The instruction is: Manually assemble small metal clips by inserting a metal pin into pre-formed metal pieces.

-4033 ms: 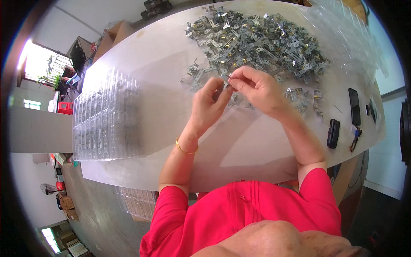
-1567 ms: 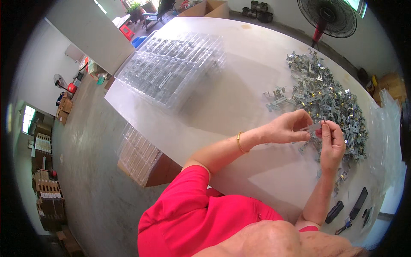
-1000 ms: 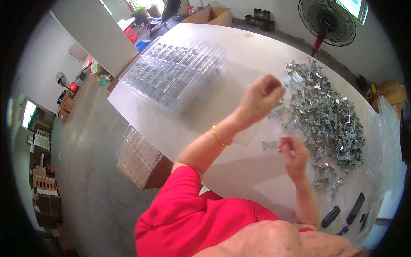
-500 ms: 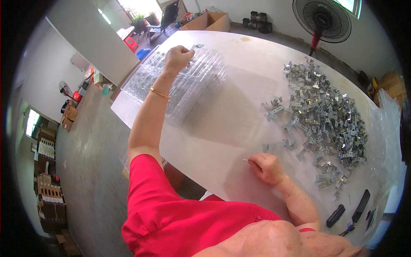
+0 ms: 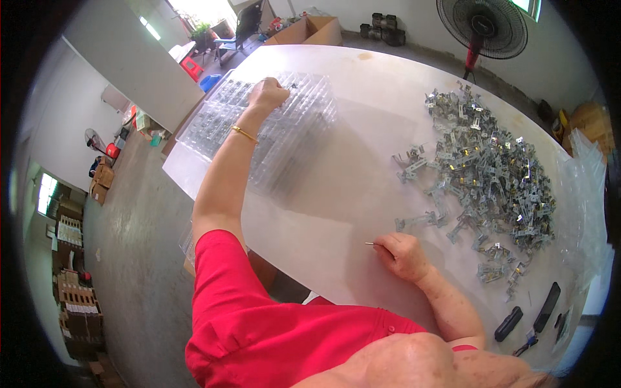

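My left hand [image 5: 268, 95] reaches out over a stack of clear plastic trays [image 5: 294, 139], its fingers closed. At the fingertips shows a small metal bracket [image 5: 294, 86], partly hidden by the hand, low over the top tray. Rows of similar small metal parts fill the tray compartments. Close to my body, my right hand [image 5: 402, 256] rests on the white table [image 5: 323, 239], pinching a thin metal rod [image 5: 370, 244] whose tip points left. Beyond it, to the right, lies a big heap of loose metal brackets [image 5: 495, 174], some with brass-coloured bits.
Two black-handled tools [image 5: 508, 324] lie at the table's near right, beside clear plastic bags [image 5: 582, 200]. A standing fan [image 5: 482, 29] rises behind the far edge. An open cardboard box [image 5: 310, 31] sits past the table, and stacked cartons [image 5: 77, 291] line the left wall.
My left hand has come down slightly toward the top tray, bringing the bracket lower. My right hand stays in place with the rod. The whole view has shifted a little.
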Available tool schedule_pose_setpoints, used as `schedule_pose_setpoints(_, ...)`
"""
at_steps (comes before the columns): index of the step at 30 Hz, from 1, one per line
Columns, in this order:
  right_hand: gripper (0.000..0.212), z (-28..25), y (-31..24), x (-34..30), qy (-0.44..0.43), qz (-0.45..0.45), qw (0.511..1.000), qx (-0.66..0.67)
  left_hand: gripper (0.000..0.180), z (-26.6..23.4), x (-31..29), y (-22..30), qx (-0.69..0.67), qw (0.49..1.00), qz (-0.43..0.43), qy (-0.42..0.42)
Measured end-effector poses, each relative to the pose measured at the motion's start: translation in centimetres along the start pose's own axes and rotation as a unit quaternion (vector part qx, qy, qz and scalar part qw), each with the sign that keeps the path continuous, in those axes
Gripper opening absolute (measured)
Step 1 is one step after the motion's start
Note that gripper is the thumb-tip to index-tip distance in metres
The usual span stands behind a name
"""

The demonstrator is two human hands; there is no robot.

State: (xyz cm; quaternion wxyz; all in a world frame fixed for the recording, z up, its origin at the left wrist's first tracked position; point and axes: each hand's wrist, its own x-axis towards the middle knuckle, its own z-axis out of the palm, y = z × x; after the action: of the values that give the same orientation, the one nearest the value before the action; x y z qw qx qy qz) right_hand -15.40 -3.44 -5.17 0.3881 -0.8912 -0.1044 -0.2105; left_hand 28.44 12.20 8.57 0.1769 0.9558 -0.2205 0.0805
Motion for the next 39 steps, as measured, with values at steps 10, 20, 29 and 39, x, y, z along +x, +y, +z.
schedule_pose_setpoints(10,0.008,1.1,0.5,-1.6,0.002,-0.001,1.0,0.005,0.032,0.2,-1.7,0.2,0.033,0.999,0.032,0.01)
schedule_pose_setpoints(20,0.012,0.4,0.5,-1.7,-0.023,0.03,0.999,0.026,0.014,-0.4,-19.4,15.7,-0.232,0.916,0.324,-0.04)
schedule_pose_setpoints(29,0.013,-2.5,-7.6,-9.5,0.005,0.07,0.996,0.05,0.022,8.1,-28.2,18.6,-0.211,0.879,0.419,-0.087)
schedule_pose_setpoints(39,0.01,-10.2,-14.3,-23.2,0.4,0.321,0.851,-0.11,0.016,8.7,-35.2,22.8,-0.264,0.802,0.512,-0.155)
